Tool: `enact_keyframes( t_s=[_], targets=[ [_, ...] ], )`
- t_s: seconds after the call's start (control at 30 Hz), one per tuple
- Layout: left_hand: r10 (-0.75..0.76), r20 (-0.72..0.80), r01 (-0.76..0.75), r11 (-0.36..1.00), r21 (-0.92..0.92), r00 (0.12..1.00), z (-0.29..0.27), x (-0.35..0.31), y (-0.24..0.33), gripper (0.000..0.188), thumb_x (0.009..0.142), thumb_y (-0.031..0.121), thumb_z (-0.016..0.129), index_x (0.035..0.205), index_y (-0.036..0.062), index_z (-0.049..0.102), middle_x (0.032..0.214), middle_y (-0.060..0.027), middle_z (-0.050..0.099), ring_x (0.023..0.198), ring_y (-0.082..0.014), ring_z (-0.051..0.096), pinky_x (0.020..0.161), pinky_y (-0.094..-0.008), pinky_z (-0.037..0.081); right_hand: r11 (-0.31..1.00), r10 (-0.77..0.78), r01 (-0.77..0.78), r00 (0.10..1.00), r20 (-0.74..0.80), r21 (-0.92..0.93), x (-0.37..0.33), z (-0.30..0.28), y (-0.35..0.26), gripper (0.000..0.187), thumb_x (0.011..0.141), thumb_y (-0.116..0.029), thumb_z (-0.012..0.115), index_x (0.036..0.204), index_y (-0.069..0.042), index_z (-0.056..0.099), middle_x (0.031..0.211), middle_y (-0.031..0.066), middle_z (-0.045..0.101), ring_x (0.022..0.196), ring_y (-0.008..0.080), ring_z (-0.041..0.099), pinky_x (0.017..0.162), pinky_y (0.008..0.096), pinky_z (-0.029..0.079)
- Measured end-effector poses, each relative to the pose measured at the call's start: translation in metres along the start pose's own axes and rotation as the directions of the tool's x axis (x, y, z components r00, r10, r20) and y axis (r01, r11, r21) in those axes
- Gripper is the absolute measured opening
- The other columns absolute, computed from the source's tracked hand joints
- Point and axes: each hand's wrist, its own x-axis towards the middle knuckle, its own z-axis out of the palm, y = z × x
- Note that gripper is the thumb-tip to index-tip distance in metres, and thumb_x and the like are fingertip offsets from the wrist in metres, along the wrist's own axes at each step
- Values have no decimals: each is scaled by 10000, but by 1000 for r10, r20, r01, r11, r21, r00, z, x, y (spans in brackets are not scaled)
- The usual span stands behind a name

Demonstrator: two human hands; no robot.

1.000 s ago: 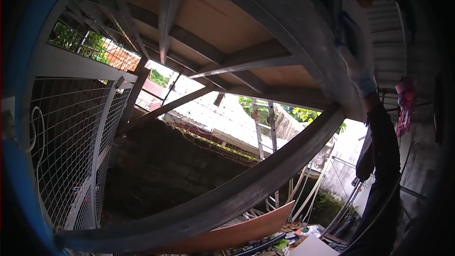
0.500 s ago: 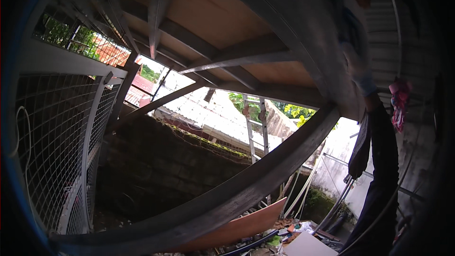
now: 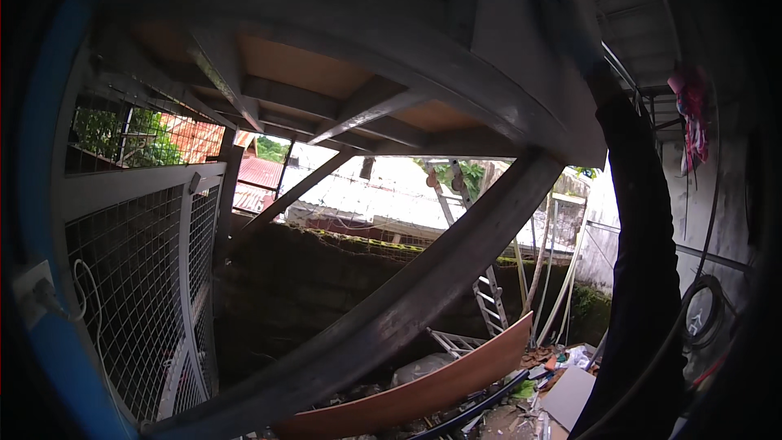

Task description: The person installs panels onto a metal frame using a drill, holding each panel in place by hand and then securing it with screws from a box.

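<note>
My right hand (image 3: 568, 28), in what looks like a bluish glove, is raised high at the upper right. It lies against a flat grey panel (image 3: 521, 41) on the side of the overhead frame, with its fingers blurred and dark. I cannot make out anything held in it. The dark-sleeved right arm (image 3: 639, 204) stretches up from the lower edge. Below the panel, a thick grey diagonal beam (image 3: 407, 293) slants down to the lower left. My left hand is out of sight.
Grey rafters (image 3: 293, 98) carry brown boards overhead. A wire-mesh gate (image 3: 134, 269) stands left, near a plug and cable (image 3: 49, 297). Below lie a brown curved sheet (image 3: 423, 387) and rubble (image 3: 521, 415). A ladder (image 3: 489, 301) leans behind the beam; coiled cable (image 3: 707, 314) hangs right.
The view has shifted and levelled, showing more of the ground. My right hand has moved up and left, from near the panel's lower right edge to higher on its face.
</note>
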Motion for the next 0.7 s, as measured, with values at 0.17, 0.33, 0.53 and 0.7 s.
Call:
enact_keyframes(
  t_s=[0.17,0.33,0.53,0.7],
  targets=[
    [-10,-10,10,1000,24,1000,2,-2,9,275,1097,233,596,1274,53,704,1108,-104,738,1020,-217,688,892,-345,549,985,75,-90,992,104,145,9,-13,8,395,1059,-315,527,1328,-106,728,1296,139,747,1184,325,716,1084,401,509],
    [-17,-10,17,999,36,1000,5,-3,11,274,1097,234,596,1273,54,705,1104,-102,738,1015,-214,688,888,-343,550,988,-20,20,1000,-1,-152,-1,-9,13,394,1064,-309,531,1350,-112,717,1340,141,732,1211,329,706,1101,406,501],
    [-23,7,23,999,33,1000,11,4,5,272,1097,234,596,1271,55,707,1100,-100,738,1010,-210,687,883,-341,550,1000,-25,20,966,256,22,3,-28,16,412,1095,-282,558,1416,-46,664,1335,127,729,1238,256,686,1117,360,485],
    [-17,27,16,999,30,1000,14,15,-10,271,1097,234,596,1269,57,708,1096,-98,737,1005,-207,686,878,-340,551,980,136,-167,957,256,104,-34,-25,23,453,1094,-253,558,1485,-28,599,1404,151,687,1299,255,655,1129,358,472]
  ],
)
